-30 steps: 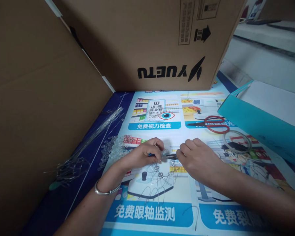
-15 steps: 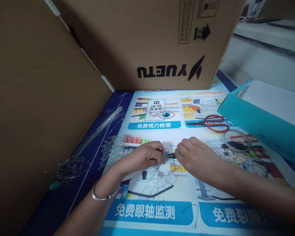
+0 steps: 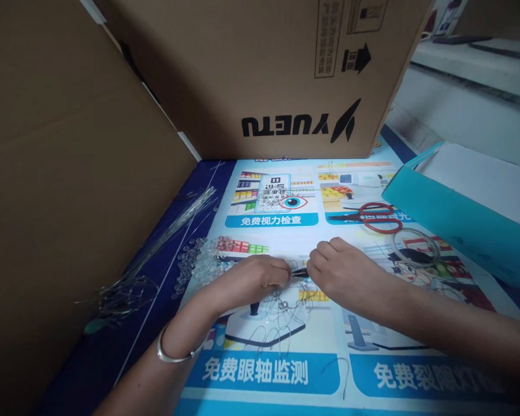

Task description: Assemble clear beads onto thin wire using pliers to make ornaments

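My left hand [image 3: 255, 280] and my right hand [image 3: 340, 271] meet over a printed poster [image 3: 281, 370] on the table. Between the fingertips is a small dark tool [image 3: 300, 273], which looks like pliers; the right hand grips it. The left hand pinches a piece of thin wire with clear beads [image 3: 281, 306] that hangs below the hands in loops. A silver bangle [image 3: 173, 355] is on my left wrist.
A pile of clear beads [image 3: 199, 263] lies left of the hands, beside a bundle of thin wires [image 3: 156, 254]. Red scissors [image 3: 372, 218] and a wire ring [image 3: 416, 247] lie at the right. Cardboard boxes [image 3: 264, 75] stand behind and left. A teal bag [image 3: 455, 219] is at the right.
Both hands have shifted slightly left and closer together. The left hand has rolled over, hiding the wire piece it pinches. The beaded wire loops hang a bit lower.
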Action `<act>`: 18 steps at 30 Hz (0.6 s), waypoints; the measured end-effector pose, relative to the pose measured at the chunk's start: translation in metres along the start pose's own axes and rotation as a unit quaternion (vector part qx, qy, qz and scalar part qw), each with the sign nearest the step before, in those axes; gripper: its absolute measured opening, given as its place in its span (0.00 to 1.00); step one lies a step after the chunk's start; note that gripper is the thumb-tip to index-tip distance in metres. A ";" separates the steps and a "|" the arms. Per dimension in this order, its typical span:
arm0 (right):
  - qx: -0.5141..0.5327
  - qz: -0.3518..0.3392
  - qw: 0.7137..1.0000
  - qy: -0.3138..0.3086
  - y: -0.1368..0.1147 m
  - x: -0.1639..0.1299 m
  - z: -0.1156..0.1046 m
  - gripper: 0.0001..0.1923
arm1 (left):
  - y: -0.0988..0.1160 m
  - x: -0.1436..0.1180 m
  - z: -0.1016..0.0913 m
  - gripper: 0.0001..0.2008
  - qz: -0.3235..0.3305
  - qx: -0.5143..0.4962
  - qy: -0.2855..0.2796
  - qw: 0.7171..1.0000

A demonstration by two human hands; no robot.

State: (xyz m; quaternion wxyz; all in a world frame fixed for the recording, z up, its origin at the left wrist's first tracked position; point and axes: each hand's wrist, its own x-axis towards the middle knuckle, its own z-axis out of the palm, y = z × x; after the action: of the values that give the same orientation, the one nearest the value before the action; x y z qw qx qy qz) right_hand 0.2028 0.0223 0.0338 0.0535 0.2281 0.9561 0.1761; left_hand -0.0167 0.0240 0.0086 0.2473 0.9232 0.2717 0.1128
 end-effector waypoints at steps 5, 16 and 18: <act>0.018 0.002 1.000 0.000 0.002 0.000 0.000 0.05 | 0.000 0.000 -0.002 0.12 -0.004 -0.002 -0.006 1.000; 0.029 0.005 1.000 -0.008 0.005 0.004 -0.001 0.06 | 0.000 0.001 -0.001 0.12 0.002 -0.001 -0.003 1.000; 0.028 0.000 1.000 -0.009 0.006 0.005 -0.003 0.06 | 0.000 0.001 -0.001 0.12 0.009 0.001 -0.005 1.000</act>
State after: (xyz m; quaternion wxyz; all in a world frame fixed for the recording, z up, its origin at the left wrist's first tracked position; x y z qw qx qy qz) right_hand 0.1998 0.0282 0.0388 0.0552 0.2315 0.9601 0.1471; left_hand -0.0162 0.0252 0.0095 0.2467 0.9264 0.2620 0.1104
